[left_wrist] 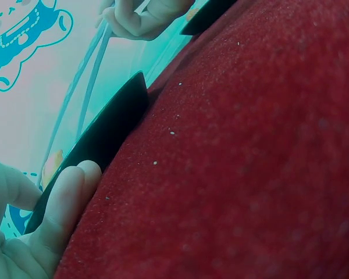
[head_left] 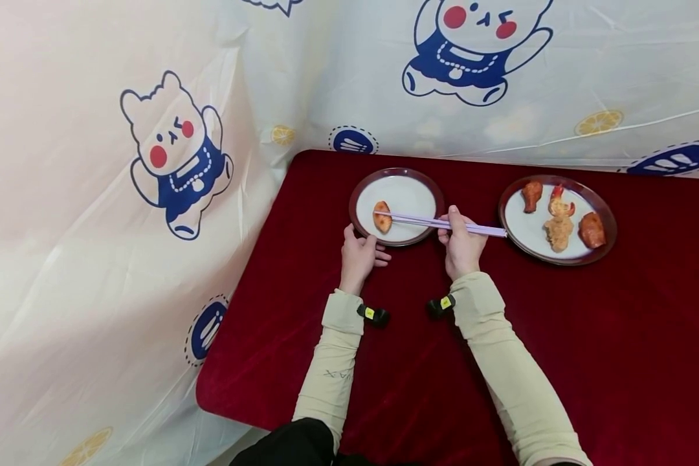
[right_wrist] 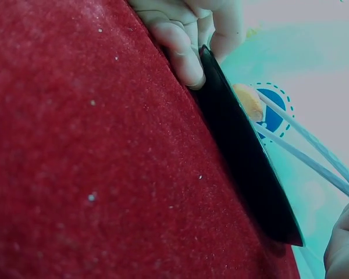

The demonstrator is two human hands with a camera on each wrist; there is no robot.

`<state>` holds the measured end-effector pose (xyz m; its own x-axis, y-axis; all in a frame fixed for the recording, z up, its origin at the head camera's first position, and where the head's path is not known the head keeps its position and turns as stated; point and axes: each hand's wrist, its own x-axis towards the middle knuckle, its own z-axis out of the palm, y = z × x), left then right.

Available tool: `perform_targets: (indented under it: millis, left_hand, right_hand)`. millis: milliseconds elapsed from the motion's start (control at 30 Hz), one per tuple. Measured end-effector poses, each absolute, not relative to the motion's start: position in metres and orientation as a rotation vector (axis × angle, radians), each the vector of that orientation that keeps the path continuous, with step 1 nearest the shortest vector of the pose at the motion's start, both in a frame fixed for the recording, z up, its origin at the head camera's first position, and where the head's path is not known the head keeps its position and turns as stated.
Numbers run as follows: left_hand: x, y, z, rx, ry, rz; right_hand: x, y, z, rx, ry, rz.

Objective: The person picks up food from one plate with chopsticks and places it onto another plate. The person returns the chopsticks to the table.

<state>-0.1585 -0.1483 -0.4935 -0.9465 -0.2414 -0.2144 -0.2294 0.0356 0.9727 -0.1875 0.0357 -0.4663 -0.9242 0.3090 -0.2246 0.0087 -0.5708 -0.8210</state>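
My left hand [head_left: 358, 259] grips the near-left rim of a brown-rimmed white plate [head_left: 416, 194], thumb on one side of the rim and fingers on the other in the right wrist view. On that plate lies a golden-brown, oval piece of food [head_left: 382, 224], like a fried dumpling. Pale purple chopsticks [head_left: 413, 221] are held by my right hand [head_left: 465, 249] at the plate's right side. Their tips reach left across the plate to the food; in the right wrist view the two tips [right_wrist: 264, 97] meet its edge.
To the right stands a second brown-rimmed plate [head_left: 521, 223] bearing a drumstick [head_left: 532, 196], a shrimp-like piece [head_left: 559, 202], a pale fried piece [head_left: 558, 233] and a glazed brown piece [head_left: 591, 230]. A dark red cloth [head_left: 408, 362] covers the table. Behind hangs a printed curtain [head_left: 349, 77].
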Motion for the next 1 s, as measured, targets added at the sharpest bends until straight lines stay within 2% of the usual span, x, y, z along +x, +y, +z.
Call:
perform_targets:
  millis: [1000]
  left_hand:
    - [-0.1575, -0.1471, -0.4926, 0.511, -2.272, -2.091]
  right_hand:
    - [-0.1844, 0.0406, -0.4671, -0.541, -1.316, 2.592]
